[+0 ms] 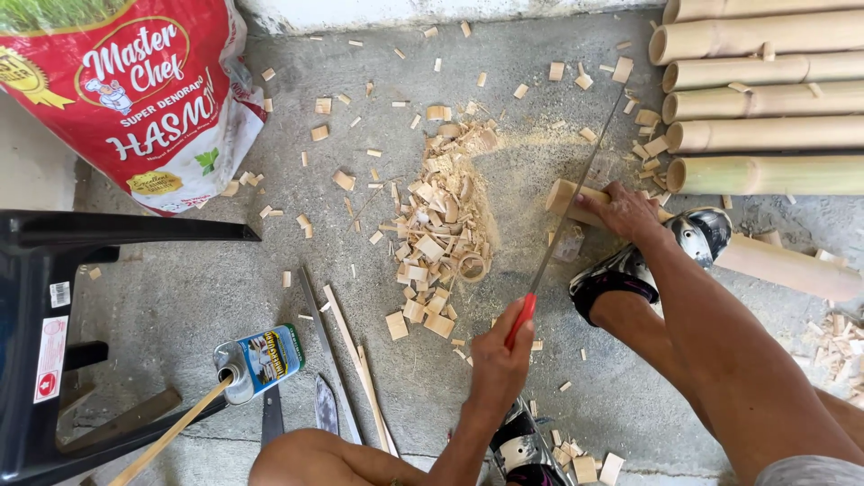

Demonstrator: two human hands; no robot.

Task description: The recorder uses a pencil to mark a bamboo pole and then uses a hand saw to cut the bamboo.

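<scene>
head view: rough grey concrete floor (180, 288), strewn with sawdust and a heap of pale wood chips (441, 225) at centre, white wall base along the top edge. upper left, a bulging red and white sack (153, 90) with a green band and printed labels. lower left, a black plastic chair (36, 297) with small white and red stickers, beside a small tin can (261, 360) lying on its side with a blue and yellow label. upper right, stacked bamboo poles (765, 99). left hand (499, 355) closed tight around the red handle of a thin saw (567, 216), blade slanting up across a short bamboo piece (576, 202). right hand (625, 211) pressed flat-fingered over that piece, pinned on the floor just beside a black and white shoe (648, 261).
</scene>
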